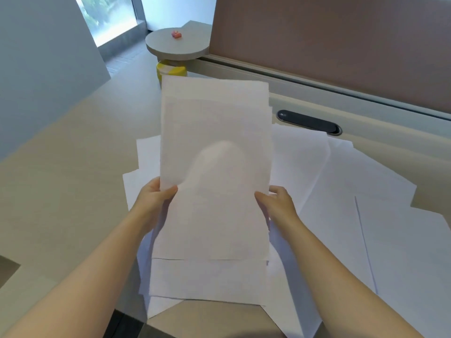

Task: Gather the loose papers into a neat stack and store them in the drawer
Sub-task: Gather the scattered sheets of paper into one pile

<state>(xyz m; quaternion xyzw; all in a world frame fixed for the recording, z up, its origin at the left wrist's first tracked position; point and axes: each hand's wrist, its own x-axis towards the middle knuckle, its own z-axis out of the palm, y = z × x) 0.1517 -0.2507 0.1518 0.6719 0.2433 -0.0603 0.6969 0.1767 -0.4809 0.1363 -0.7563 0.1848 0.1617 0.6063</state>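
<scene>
I hold a stack of white papers [216, 147] upright over the beige desk [73, 167], long side running away from me. My left hand [156, 198] grips its left edge and my right hand [275, 203] grips its right edge, thumbs on the front sheet. The sheets are unevenly aligned, with edges stepping out at top and bottom. Loose white sheets [353, 203] lie spread on the desk to the right and under the stack, some overhanging the near edge. No drawer is visible.
A black oval cable port [308, 122] sits in the desk behind the papers. A brown partition [341, 45] bounds the far side. A round grey stool top [177, 45] with a small red object [176, 34] stands over a yellow container [170, 70].
</scene>
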